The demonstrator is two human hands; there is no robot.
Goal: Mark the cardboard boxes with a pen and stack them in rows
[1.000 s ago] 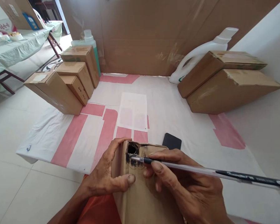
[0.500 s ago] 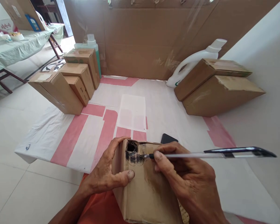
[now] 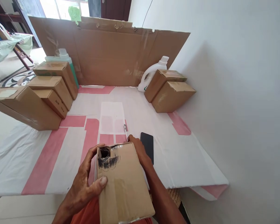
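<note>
A brown cardboard box [image 3: 121, 183] stands in front of me, with a dark hole [image 3: 104, 152] at its upper left corner and black scribbling [image 3: 108, 162] below it. My left hand [image 3: 88, 177] grips its left side, thumb on the facing panel, fingers partly behind the edge. Beyond the upper right edge reaches my right hand [image 3: 137, 147], its fingertips mostly hidden by the box. Beside those fingers a slim pen [image 3: 125, 130] points away across the tablecloth; whether they hold it is unclear. A black phone [image 3: 147, 147] lies just right of my right hand.
Several boxes [image 3: 49, 84] and a bottle of green liquid [image 3: 71, 68] are at the left. Two boxes [image 3: 175, 96] and a white jug [image 3: 151, 73] stand at the right. A cardboard panel [image 3: 107, 53] spans the back. A pale sheet [image 3: 112, 112] lies on the tablecloth [image 3: 177, 161].
My right hand has moved from the box's front, where it held the pen to the scribbled patch, to beyond the box. The view has swung right, and the phone now shows more fully.
</note>
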